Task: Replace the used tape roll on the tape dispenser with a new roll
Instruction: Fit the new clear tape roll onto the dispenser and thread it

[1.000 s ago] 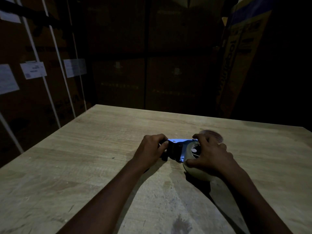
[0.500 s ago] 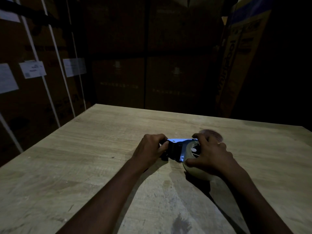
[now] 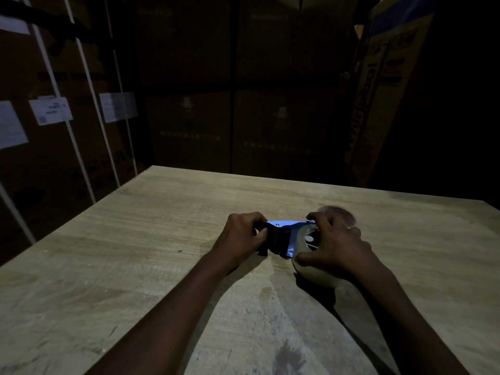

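Note:
A tape dispenser (image 3: 281, 239) with a black body and a shiny metal plate lies on the wooden table (image 3: 135, 253) in dim light. My left hand (image 3: 240, 236) grips its black handle end. My right hand (image 3: 335, 247) curls over a clear tape roll (image 3: 311, 272) that sits on the dispenser's white spoked hub (image 3: 311, 238), thumb at the roll's near edge. Just behind my right hand lies a second, brownish roll (image 3: 339, 213), blurred and partly hidden by my fingers.
Stacked cardboard boxes (image 3: 189, 131) with white straps and paper labels stand close behind and to the left of the table. A tall box (image 3: 378, 90) leans at the back right. The table's left edge runs diagonally toward me.

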